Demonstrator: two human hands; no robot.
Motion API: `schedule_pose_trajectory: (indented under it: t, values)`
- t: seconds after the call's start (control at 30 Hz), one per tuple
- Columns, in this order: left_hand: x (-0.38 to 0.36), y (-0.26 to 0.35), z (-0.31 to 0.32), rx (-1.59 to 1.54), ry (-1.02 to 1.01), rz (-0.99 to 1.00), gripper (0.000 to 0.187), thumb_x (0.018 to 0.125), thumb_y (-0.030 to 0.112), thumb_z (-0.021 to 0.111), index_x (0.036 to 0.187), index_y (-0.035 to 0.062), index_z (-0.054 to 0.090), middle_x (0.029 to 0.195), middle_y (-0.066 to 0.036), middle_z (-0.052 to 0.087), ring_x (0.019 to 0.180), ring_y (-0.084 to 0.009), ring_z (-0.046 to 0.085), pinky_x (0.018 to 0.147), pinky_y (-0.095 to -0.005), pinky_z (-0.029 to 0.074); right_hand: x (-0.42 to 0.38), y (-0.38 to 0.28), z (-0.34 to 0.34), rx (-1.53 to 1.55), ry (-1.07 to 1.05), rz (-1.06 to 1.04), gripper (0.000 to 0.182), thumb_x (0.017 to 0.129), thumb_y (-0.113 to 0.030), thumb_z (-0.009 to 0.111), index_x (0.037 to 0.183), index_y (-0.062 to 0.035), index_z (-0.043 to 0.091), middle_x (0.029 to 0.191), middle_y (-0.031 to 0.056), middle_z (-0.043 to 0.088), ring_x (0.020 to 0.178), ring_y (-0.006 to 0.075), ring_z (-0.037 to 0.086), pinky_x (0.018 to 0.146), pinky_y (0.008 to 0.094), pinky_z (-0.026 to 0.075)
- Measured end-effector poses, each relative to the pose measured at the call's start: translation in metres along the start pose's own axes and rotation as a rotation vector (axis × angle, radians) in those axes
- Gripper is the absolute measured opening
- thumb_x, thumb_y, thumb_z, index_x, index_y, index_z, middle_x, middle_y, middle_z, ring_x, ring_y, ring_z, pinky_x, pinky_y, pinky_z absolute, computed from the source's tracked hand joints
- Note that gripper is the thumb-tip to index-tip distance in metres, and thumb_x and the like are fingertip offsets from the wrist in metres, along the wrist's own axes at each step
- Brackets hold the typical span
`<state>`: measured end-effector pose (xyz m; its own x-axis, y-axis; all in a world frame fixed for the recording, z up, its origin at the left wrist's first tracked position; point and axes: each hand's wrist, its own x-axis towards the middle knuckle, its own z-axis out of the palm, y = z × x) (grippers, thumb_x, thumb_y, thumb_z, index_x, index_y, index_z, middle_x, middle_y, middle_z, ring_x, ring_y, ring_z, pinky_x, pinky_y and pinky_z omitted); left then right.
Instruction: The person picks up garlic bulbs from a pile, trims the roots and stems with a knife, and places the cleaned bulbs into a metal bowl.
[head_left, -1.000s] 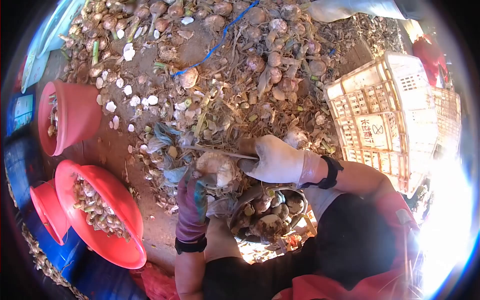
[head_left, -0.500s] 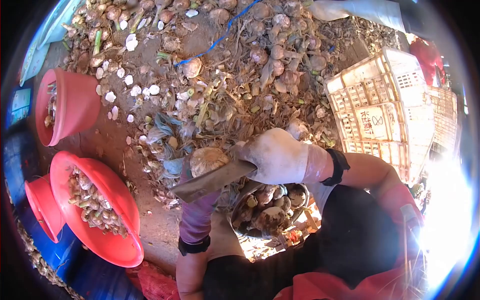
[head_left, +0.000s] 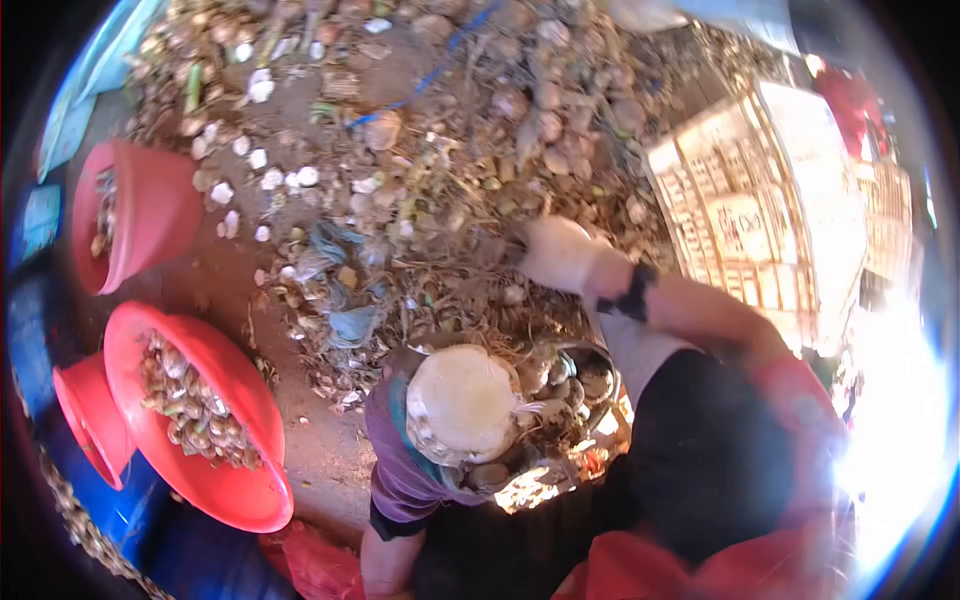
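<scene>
A large round pale bulb (head_left: 462,403), its face whitish and its lower edge knobbly, is in my left hand (head_left: 392,405). That hand wears a purple glove and is closed round the bulb's left side, its fingers mostly hidden. Directly beneath is a dark bucket (head_left: 612,358) with several brownish bulbs (head_left: 547,375) in it. My right hand (head_left: 555,253), in a dirty white glove, is curled over the heap of dry stalks beyond the bucket. It appears closed on the knife, whose blade is smeared by motion and barely shows.
Trimmed stalks, peel and more bulbs (head_left: 510,103) cover the ground ahead. On the left stand a red basin (head_left: 262,490) of small bulbs, a tipped pink pail (head_left: 165,215) and a smaller red pail (head_left: 75,400). A white plastic crate (head_left: 740,225) leans at right.
My left hand has come down and nearer over the bucket, and the bulb now shows a broad pale face. My right hand has drawn slightly up and away; the blade no longer crosses the bulb.
</scene>
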<state>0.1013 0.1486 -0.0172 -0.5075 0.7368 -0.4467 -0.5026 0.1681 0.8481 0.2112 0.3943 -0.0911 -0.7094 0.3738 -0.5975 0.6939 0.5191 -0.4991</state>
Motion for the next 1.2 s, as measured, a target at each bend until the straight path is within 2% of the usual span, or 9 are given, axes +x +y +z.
schedule_pose_trajectory:
  t: [0.03, 0.13, 0.27, 0.33, 0.57, 0.73, 1.03, 1.1, 1.2]
  values:
    - [-0.006, 0.009, 0.002, 0.637, -0.088, 0.274, 0.054, 0.090, 0.032, 0.058, 0.132, 0.0014, 0.041, 0.120, -0.013, 0.056, 0.104, -0.0254, 0.058, 0.088, -0.0366, 0.050, -0.010, -0.005, -0.004, 0.056, -0.007, 0.021, 0.024, 0.080, -0.023, 0.062, 0.095, -0.0039, 0.060, 0.080, 0.0228, 0.063, 0.078, 0.0397, 0.062, 0.069, 0.0471, 0.049]
    - [0.006, 0.001, 0.005, 0.047, -0.067, 0.103, 0.085, 0.071, 0.038, 0.080, 0.132, -0.0016, 0.037, 0.115, -0.015, 0.058, 0.102, -0.0258, 0.061, 0.088, -0.0360, 0.051, 0.014, -0.007, -0.018, -0.069, 0.089, -0.110, 0.027, 0.081, -0.026, 0.062, 0.094, -0.0025, 0.061, 0.079, 0.0195, 0.065, 0.076, 0.0353, 0.065, 0.070, 0.0435, 0.052]
    - [0.004, -0.019, -0.019, 0.595, 0.008, 0.391, 0.093, 0.063, 0.025, 0.087, 0.134, -0.0016, 0.033, 0.117, -0.016, 0.057, 0.104, -0.0255, 0.060, 0.090, -0.0378, 0.050, 0.026, -0.016, -0.041, -0.378, 0.074, -0.173, 0.037, 0.080, -0.033, 0.064, 0.098, 0.0000, 0.062, 0.079, 0.0174, 0.066, 0.074, 0.0320, 0.067, 0.065, 0.0423, 0.054]
    - [-0.004, -0.028, -0.029, 0.317, 0.002, 0.238, 0.084, 0.064, 0.015, 0.085, 0.132, 0.0010, 0.037, 0.117, -0.015, 0.057, 0.103, -0.0240, 0.060, 0.090, -0.0359, 0.050, 0.017, -0.014, -0.044, -0.468, 0.046, -0.216, 0.039, 0.081, -0.034, 0.064, 0.099, 0.0004, 0.062, 0.079, 0.0168, 0.067, 0.074, 0.0328, 0.066, 0.065, 0.0422, 0.054]
    - [-0.007, -0.014, -0.017, 0.480, -0.425, 0.015, 0.068, 0.067, 0.013, 0.083, 0.124, 0.0025, 0.047, 0.115, -0.014, 0.059, 0.098, -0.0239, 0.062, 0.084, -0.0345, 0.051, -0.040, -0.014, -0.014, -0.561, -0.718, -0.227, 0.039, 0.075, -0.033, 0.066, 0.097, -0.0003, 0.061, 0.079, 0.0213, 0.064, 0.080, 0.0382, 0.064, 0.072, 0.0474, 0.050]
    - [-0.031, -0.069, -0.016, 1.018, -0.688, 0.060, 0.074, 0.072, 0.042, 0.070, 0.131, 0.0039, 0.046, 0.113, -0.021, 0.060, 0.108, -0.0355, 0.057, 0.091, -0.0440, 0.046, -0.037, 0.042, 0.033, -0.738, -0.973, -0.495, 0.034, 0.073, -0.032, 0.062, 0.083, 0.0012, 0.066, 0.080, 0.0221, 0.066, 0.073, 0.0366, 0.064, 0.065, 0.0433, 0.051]
    - [-0.023, -0.040, -0.014, 1.114, -0.726, -0.142, 0.064, 0.074, 0.035, 0.064, 0.126, 0.0003, 0.050, 0.114, -0.023, 0.059, 0.111, -0.0366, 0.054, 0.092, -0.0446, 0.045, -0.035, 0.145, 0.100, -0.276, -0.826, -0.046, 0.045, 0.073, -0.045, 0.067, 0.090, -0.0030, 0.066, 0.081, 0.0179, 0.067, 0.076, 0.0337, 0.066, 0.070, 0.0398, 0.053]
    - [-0.025, -0.057, -0.018, 1.156, -0.652, -0.040, 0.062, 0.074, 0.033, 0.065, 0.122, -0.0018, 0.052, 0.111, -0.022, 0.059, 0.108, -0.0373, 0.056, 0.092, -0.0446, 0.045, -0.048, 0.038, 0.049, -0.603, -0.828, 0.017, 0.039, 0.074, -0.034, 0.060, 0.092, 0.0007, 0.065, 0.083, 0.0213, 0.067, 0.082, 0.0342, 0.066, 0.072, 0.0382, 0.052]
    - [-0.019, -0.032, -0.030, 1.018, -0.490, 0.042, 0.066, 0.073, 0.034, 0.067, 0.127, 0.0004, 0.050, 0.119, -0.022, 0.055, 0.110, -0.0390, 0.055, 0.093, -0.0419, 0.045, -0.048, 0.020, 0.019, -0.234, -0.922, 0.084, 0.029, 0.078, -0.014, 0.058, 0.104, -0.0029, 0.065, 0.088, 0.0159, 0.068, 0.079, 0.0264, 0.065, 0.071, 0.0357, 0.051]
